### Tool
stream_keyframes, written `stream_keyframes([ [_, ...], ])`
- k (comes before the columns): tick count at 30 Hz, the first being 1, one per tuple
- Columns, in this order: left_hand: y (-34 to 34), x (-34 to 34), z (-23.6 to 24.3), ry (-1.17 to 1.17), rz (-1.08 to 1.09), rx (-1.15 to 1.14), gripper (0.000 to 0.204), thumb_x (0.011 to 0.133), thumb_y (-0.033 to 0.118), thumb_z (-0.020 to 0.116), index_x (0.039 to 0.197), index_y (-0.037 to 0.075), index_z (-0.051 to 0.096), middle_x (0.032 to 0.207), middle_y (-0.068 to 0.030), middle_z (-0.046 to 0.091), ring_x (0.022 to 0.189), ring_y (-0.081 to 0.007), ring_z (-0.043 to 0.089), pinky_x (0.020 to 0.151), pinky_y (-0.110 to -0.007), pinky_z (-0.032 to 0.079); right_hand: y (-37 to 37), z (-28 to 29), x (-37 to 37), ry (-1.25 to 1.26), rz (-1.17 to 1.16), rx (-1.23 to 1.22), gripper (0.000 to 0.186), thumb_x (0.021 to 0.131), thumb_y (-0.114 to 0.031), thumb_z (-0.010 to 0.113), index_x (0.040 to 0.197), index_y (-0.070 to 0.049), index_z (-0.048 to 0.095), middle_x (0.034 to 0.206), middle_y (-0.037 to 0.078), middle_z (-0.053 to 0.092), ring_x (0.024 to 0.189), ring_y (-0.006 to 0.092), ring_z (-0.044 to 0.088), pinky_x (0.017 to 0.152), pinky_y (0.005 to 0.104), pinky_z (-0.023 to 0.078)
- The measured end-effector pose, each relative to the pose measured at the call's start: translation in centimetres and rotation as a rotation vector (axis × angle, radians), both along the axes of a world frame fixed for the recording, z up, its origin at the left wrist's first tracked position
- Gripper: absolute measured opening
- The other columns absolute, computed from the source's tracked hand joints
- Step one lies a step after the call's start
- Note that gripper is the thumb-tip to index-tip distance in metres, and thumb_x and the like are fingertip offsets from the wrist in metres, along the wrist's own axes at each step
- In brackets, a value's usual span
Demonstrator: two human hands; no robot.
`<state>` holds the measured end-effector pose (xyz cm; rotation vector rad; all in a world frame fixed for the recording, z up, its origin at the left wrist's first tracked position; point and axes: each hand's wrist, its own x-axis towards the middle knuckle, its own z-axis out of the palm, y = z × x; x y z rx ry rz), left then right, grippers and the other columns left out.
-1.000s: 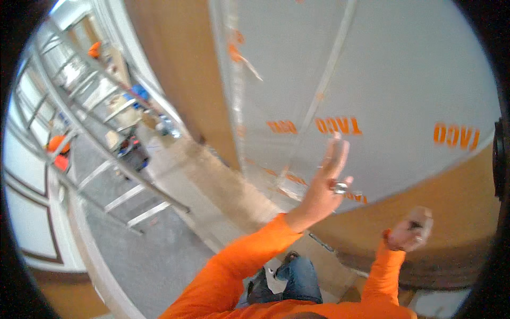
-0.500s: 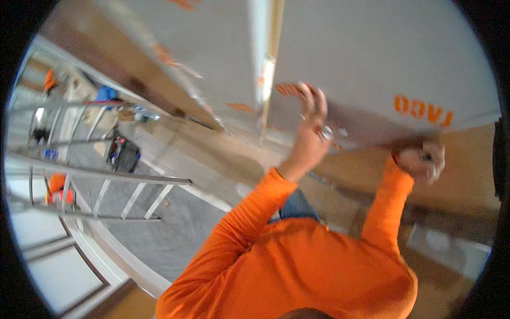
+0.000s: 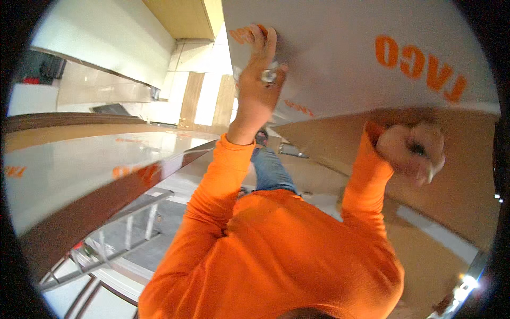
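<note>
A large grey-filmed panel (image 3: 340,58) with orange printing stands upright in front of me. Against its face, near the left edge, my left hand (image 3: 257,87) lies with its fingers stretched out. A round silvery thing, perhaps a ring, shows at those fingers. My right hand (image 3: 413,149) is beside the panel's lower edge, in front of a brown board surface (image 3: 457,159). Its fingers are curled round a small dark thing, too blurred to name. A second filmed panel (image 3: 69,170) with a brown edge stands to my left, apart from the first.
Behind the left panel, a metal ladder (image 3: 128,228) lies or leans over a grey floor. A light tiled floor (image 3: 204,56) shows through the opening between the panels, with a pale cabinet side (image 3: 106,40) beyond. Bright light (image 3: 467,282) shines at the lower right.
The view has turned, and the narrow slit between the two panels is now a wide opening. My left hand has moved up and left; the right stays by the lower edge.
</note>
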<state>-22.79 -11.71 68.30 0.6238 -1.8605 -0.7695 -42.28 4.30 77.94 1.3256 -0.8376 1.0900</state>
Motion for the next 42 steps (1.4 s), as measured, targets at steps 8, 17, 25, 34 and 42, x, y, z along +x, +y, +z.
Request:
stream_keyframes([
  [8,-15.4,-6.9,2.3,0.470,-0.005,0.348,0.024,0.090,0.018,0.076,0.109,0.005,0.069,0.076,0.0053,0.059,0.060,-0.0008,0.051,0.053,-0.018,0.042,-0.2,-4.6,-6.5,-0.216,-0.027,0.036,0.037,0.108,-0.033,0.037,0.083,-0.009,0.051,0.067,0.010,0.059,0.048,0.0183,0.050,0.040,0.0322,0.039],
  [17,-25.9,-7.0,2.9,0.108,-0.755,0.497,0.037,0.067,0.011,0.088,0.103,0.010,0.079,0.085,0.0033,0.071,0.058,-0.0022,0.046,0.050,-0.020,0.039,-3.9,-8.8,-5.9,-0.556,-0.186,0.092,0.034,0.106,-0.032,0.039,0.086,-0.008,0.052,0.071,0.009,0.059,0.050,0.0173,0.050,0.041,0.0316,0.039],
  [25,-29.5,-12.4,4.9,0.176,-1.306,0.214,0.046,0.062,0.034,0.088,0.095,0.010,0.066,0.083,-0.0046,0.065,0.073,-0.0200,0.067,0.058,-0.031,0.051,-14.5,-11.5,-0.9,-1.034,-0.557,0.023,0.031,0.105,-0.031,0.041,0.089,-0.007,0.053,0.075,0.009,0.060,0.051,0.0164,0.050,0.041,0.0310,0.039],
  [34,-31.9,-13.2,7.9,0.069,-1.684,-0.166,0.053,0.061,0.046,0.083,0.093,0.012,0.057,0.083,-0.0047,0.054,0.056,-0.0254,0.058,0.050,-0.038,0.044,-25.4,-13.8,13.2,-1.712,-0.802,-0.505,0.028,0.103,-0.029,0.043,0.092,-0.006,0.055,0.080,0.008,0.060,0.053,0.0154,0.050,0.042,0.0304,0.039],
  [42,-27.6,-13.6,2.7,-0.308,-2.280,-0.024,0.067,0.069,0.041,0.086,0.129,0.022,0.063,0.120,-0.0011,0.065,0.084,-0.0258,0.070,0.063,-0.035,0.054,-28.0,-20.7,30.6,-1.889,-0.893,-1.380,0.026,0.102,-0.028,0.044,0.095,-0.006,0.056,0.083,0.008,0.061,0.054,0.0145,0.050,0.043,0.0299,0.039],
])
